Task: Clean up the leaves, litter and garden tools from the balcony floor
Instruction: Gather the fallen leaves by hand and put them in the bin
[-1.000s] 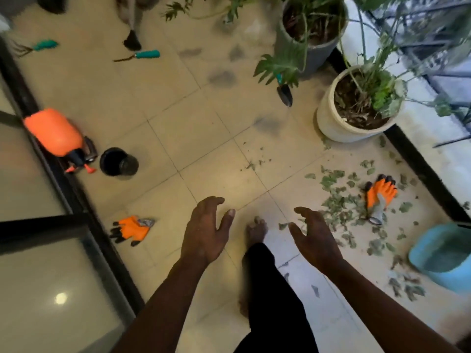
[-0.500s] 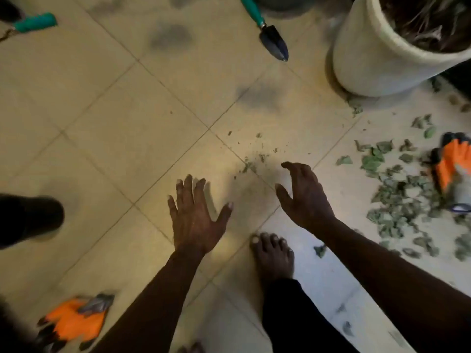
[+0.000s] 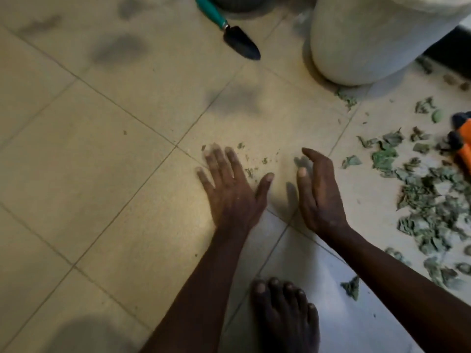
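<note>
My left hand (image 3: pixel 230 189) lies flat and spread on the beige tile floor, fingers straight, beside a thin scatter of small leaf crumbs (image 3: pixel 251 165). My right hand (image 3: pixel 317 192) stands on edge just right of the crumbs, fingers relaxed, holding nothing. A large pile of dry green leaves (image 3: pixel 428 200) covers the floor to the right. A hand trowel (image 3: pixel 233 35) with a teal handle and dark blade lies further ahead. An orange and black glove (image 3: pixel 462 141) shows at the right edge, partly cut off.
A big white plant pot (image 3: pixel 377 39) stands ahead on the right, close to the leaves. My bare foot (image 3: pixel 285 314) is planted below my hands. One loose leaf (image 3: pixel 351 287) lies near the foot. Dark smudges mark the tiles at the upper left.
The view has dropped closer to the floor. Both hands moved forward and down to the leaf crumbs; the left hand now lies flat on the tile, the right stands on edge.
</note>
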`<state>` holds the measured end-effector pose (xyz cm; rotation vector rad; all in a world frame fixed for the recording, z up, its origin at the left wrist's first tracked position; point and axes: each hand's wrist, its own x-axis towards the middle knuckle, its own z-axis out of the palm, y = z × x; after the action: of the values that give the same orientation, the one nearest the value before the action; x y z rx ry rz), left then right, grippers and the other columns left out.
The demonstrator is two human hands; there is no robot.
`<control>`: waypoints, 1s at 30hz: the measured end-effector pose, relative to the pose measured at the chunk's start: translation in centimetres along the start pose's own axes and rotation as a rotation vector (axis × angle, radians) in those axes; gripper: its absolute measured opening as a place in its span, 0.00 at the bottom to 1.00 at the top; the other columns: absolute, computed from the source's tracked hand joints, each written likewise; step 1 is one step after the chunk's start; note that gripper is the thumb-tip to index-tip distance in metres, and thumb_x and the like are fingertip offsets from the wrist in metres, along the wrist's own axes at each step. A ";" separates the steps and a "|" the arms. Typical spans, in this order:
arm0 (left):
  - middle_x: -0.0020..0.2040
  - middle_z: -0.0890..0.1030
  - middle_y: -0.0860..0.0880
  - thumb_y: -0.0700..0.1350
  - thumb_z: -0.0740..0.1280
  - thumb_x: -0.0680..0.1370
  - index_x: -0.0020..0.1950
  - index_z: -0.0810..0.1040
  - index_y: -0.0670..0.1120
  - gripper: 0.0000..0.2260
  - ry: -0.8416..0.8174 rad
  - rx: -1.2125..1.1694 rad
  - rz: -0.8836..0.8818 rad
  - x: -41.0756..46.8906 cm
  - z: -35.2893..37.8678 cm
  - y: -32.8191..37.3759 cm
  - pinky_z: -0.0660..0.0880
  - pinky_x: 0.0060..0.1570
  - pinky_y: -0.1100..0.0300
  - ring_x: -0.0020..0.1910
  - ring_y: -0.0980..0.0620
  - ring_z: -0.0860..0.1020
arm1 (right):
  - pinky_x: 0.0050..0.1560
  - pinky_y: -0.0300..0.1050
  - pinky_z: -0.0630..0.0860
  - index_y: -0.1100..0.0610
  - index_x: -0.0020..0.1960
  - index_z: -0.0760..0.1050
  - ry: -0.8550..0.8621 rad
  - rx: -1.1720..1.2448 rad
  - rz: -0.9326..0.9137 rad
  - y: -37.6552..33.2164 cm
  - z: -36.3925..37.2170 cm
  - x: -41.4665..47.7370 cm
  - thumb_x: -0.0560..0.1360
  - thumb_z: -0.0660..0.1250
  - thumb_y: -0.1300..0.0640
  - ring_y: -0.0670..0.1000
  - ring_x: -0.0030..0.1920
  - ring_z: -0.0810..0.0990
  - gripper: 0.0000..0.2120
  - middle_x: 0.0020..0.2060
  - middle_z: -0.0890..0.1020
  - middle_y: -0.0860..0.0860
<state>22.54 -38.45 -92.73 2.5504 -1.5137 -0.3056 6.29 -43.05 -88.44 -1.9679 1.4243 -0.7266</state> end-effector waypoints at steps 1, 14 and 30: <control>0.84 0.44 0.36 0.71 0.40 0.81 0.84 0.46 0.39 0.44 -0.003 -0.018 0.088 0.3 0.7 1.4 0.43 0.79 0.33 0.83 0.37 0.40 | 0.62 0.22 0.61 0.59 0.76 0.64 -0.029 -0.016 -0.028 0.1 -0.1 0.0 0.85 0.54 0.48 0.29 0.64 0.67 0.24 0.69 0.70 0.54; 0.85 0.47 0.39 0.72 0.48 0.79 0.84 0.55 0.45 0.41 0.204 -0.105 -0.178 8.0 -4.2 -10.1 0.42 0.80 0.36 0.84 0.37 0.44 | 0.64 0.51 0.70 0.55 0.77 0.62 0.000 -0.180 0.148 2.4 -1.3 -3.7 0.82 0.51 0.36 0.53 0.68 0.70 0.31 0.71 0.69 0.59; 0.85 0.43 0.45 0.67 0.46 0.84 0.86 0.47 0.48 0.35 -0.263 -0.206 0.692 -1.3 1.7 8.2 0.45 0.81 0.43 0.84 0.46 0.40 | 0.56 0.48 0.74 0.53 0.74 0.66 0.135 -0.185 0.221 4.8 -4.5 -5.6 0.83 0.52 0.38 0.48 0.62 0.74 0.26 0.68 0.72 0.54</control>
<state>14.58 -41.22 -92.25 1.7401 -2.2000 -0.6630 -1.57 -39.54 -89.38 -1.8843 1.8149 -0.6571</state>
